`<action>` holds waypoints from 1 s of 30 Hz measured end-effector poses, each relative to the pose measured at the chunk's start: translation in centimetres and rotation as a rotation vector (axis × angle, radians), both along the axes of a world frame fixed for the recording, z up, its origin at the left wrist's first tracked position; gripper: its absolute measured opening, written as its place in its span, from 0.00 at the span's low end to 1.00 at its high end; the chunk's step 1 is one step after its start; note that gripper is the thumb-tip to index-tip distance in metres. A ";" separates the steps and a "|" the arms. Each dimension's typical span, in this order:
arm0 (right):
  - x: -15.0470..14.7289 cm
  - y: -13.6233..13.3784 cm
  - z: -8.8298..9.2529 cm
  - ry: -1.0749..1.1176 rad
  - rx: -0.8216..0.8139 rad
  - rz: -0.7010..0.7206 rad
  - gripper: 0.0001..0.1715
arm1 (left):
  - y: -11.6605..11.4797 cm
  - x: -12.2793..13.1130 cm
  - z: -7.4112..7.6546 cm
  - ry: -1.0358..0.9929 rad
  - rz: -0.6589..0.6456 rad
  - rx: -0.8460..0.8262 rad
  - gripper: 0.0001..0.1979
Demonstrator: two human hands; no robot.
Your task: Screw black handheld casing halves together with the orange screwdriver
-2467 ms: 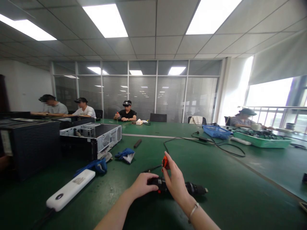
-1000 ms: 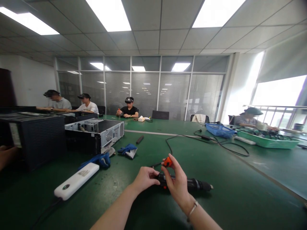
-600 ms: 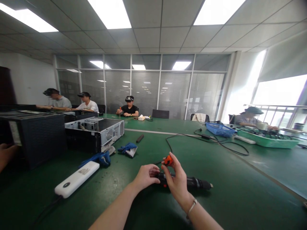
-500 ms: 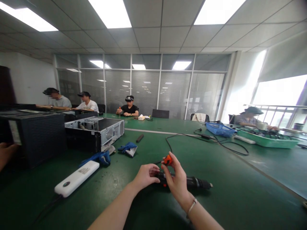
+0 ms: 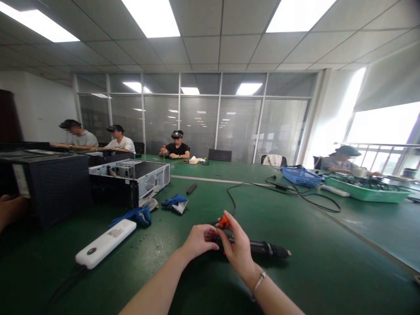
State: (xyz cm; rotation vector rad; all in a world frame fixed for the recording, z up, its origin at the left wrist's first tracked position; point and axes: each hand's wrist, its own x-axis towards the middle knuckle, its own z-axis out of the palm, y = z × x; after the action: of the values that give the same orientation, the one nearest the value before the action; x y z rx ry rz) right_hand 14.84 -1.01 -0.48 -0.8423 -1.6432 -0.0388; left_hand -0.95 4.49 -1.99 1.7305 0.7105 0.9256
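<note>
Lying on the green table [image 5: 315, 245] is a black electric screwdriver [image 5: 267, 250], its tip pointing right. My left hand [image 5: 198, 240] has its fingers curled round the rear end of this tool, where a black cable [image 5: 233, 199] comes in. Just to the right, my right hand [image 5: 239, 243] pinches a small orange and black piece [image 5: 224, 222] between thumb and fingers, above the tool's rear end. Part of the tool is hidden behind my right hand.
A white power strip [image 5: 105, 245], blue gloves [image 5: 175, 202] and an open computer case [image 5: 131, 179] are on the left, beside a dark case [image 5: 62, 188] touched by another person's hand. Blue [image 5: 301, 177] and green [image 5: 367, 189] baskets stand at the right. Several people sit around.
My right hand has moved slightly left with the orange piece, closer to my left hand and the tool's rear end. My left hand has hardly moved.
</note>
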 end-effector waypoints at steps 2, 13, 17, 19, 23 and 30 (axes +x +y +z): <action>0.1 -0.1 0.0 0.022 0.012 0.009 0.29 | 0.1 0.0 -0.1 0.000 0.000 -0.003 0.21; 0.5 0.1 -0.2 0.030 -0.014 -0.012 0.31 | 0.4 -0.5 -0.3 0.052 -0.048 0.048 0.24; 0.3 -0.1 0.0 0.013 -0.029 0.022 0.31 | 0.2 -0.5 0.0 0.052 -0.059 0.055 0.23; 0.0 -0.1 0.2 -0.020 -0.084 0.064 0.30 | 0.2 -0.5 0.0 0.038 -0.070 0.053 0.21; -0.4 -0.1 1.0 -0.056 -0.187 0.057 0.31 | 0.2 -0.6 -0.1 0.038 -0.057 0.042 0.16; -1.0 0.1 2.3 -0.105 -0.142 -0.020 0.30 | 0.3 -0.3 -0.1 0.082 -0.005 0.080 0.13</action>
State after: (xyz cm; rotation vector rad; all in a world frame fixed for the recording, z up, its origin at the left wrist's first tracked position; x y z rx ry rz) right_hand 13.88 -0.94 1.80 -0.9789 -1.7513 0.0208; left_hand -1.29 4.78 -2.14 1.8488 0.7303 0.8946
